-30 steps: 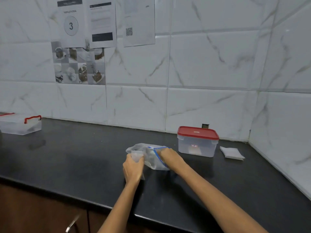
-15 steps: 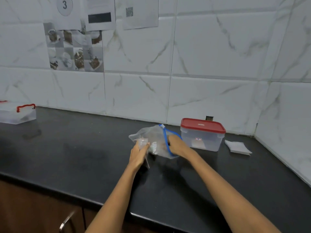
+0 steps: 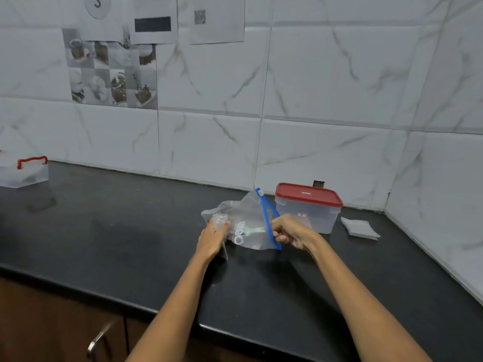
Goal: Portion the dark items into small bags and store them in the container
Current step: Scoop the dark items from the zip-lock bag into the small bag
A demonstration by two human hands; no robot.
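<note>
A large clear zip bag (image 3: 248,226) with a blue zip strip is held up off the black counter (image 3: 130,244) between both hands. My right hand (image 3: 290,231) pinches the blue strip at the bag's mouth. My left hand (image 3: 213,240) grips the bag's left side together with a small clear bag (image 3: 220,223). A clear container with a red lid (image 3: 308,207), lid on, stands just behind my right hand. I see no dark items in this view.
A stack of small clear bags (image 3: 359,228) lies right of the container near the corner wall. A clear box with a red handle (image 3: 24,172) sits far left on the counter. Cabinet doors with a metal handle (image 3: 98,338) are below the counter edge.
The zip bag has been raised and tilted so its blue mouth stands more upright. My right hand has slid along the blue strip. The camera has tipped downward and closer.
</note>
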